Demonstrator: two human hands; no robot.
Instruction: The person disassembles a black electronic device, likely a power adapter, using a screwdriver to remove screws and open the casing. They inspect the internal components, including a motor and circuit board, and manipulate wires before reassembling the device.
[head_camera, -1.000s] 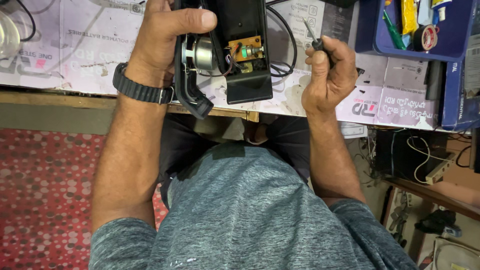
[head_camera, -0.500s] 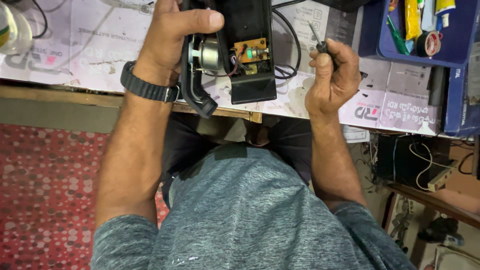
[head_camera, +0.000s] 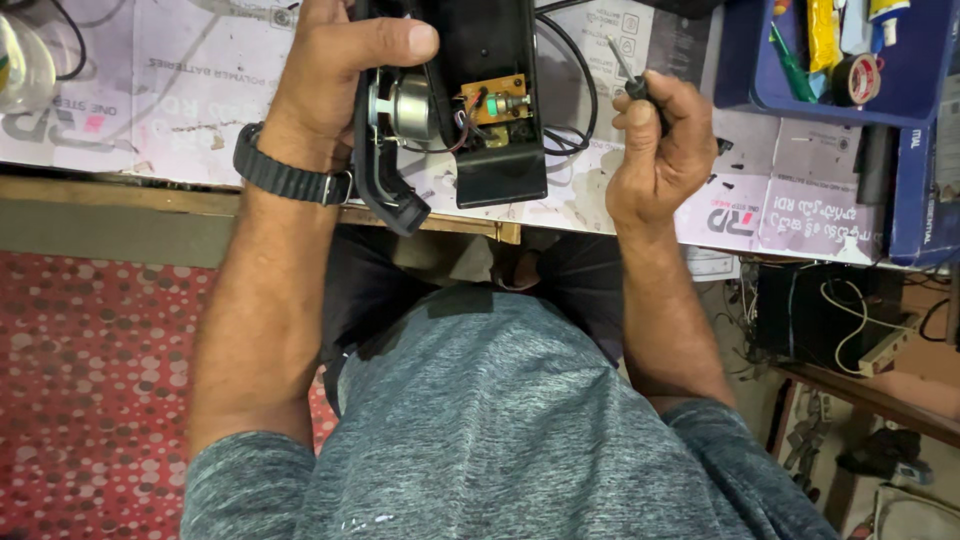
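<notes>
My left hand (head_camera: 335, 80) grips an opened black device (head_camera: 480, 100) near the table's front edge, thumb across its top. Inside the case I see a round metal part (head_camera: 410, 105) and a small brown circuit board (head_camera: 495, 105) with wires. A curved black handle piece (head_camera: 385, 195) hangs off the device's lower left. My right hand (head_camera: 660, 150) is closed on a screwdriver (head_camera: 625, 65) with a thin metal shaft pointing up and left, held to the right of the device and apart from it. A black watch (head_camera: 285, 180) sits on my left wrist.
Printed paper sheets (head_camera: 170, 110) cover the wooden table (head_camera: 130, 195). A blue tray (head_camera: 850, 95) with tools and a tape roll stands at the top right. A black cable (head_camera: 580, 90) loops beside the device. Boxes and wires lie on the floor at right; a red patterned carpet (head_camera: 90, 400) at left.
My right hand has shifted slightly up and left with the screwdriver. My left hand still holds the device in about the same place.
</notes>
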